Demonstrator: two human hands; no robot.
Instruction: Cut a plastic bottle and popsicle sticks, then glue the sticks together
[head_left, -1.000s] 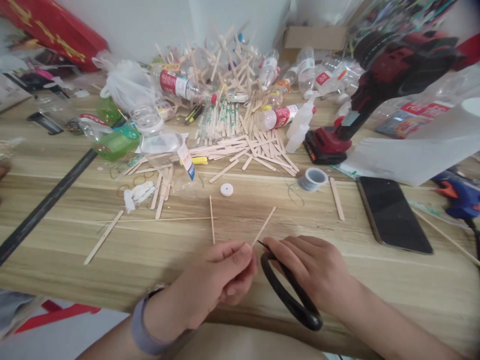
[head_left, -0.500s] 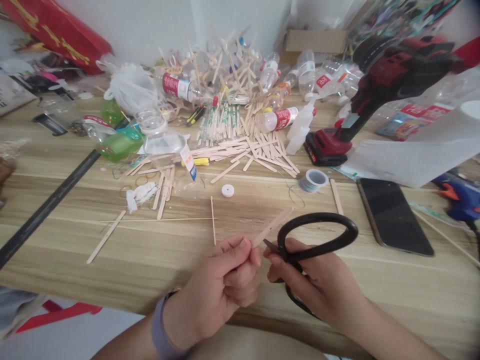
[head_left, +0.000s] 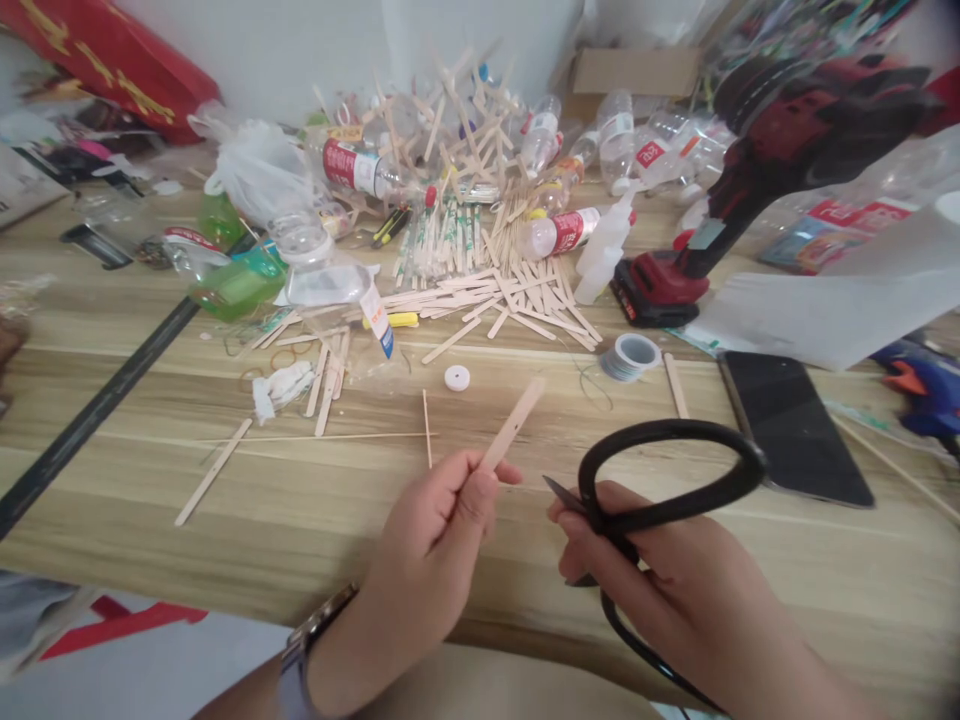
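Between thumb and fingers, my left hand [head_left: 442, 540] pinches a flat wooden craft stick [head_left: 514, 425], which slants up to the right and bears a small dark mark or hole. My right hand [head_left: 660, 570] grips a pair of black-handled scissors [head_left: 675, 430] near the pivot, one blade pointing left at the craft stick but apart from it. A white round disc [head_left: 457, 378] lies beyond my left hand. A thin stick [head_left: 427, 425] and another craft stick [head_left: 214, 472] rest on the table to the left.
Craft sticks [head_left: 517, 300] lie piled at mid-table, with plastic bottles [head_left: 352, 168] behind. To the right are a thread spool [head_left: 631, 357], a red cordless drill [head_left: 720, 210], a phone [head_left: 795, 425] and a blue glue gun [head_left: 919, 385]. A black strip [head_left: 105, 400] crosses the left side.
The hands have moved apart: the scissors went right, away from the craft stick. My left hand has turned, and the stick now stands more steeply.
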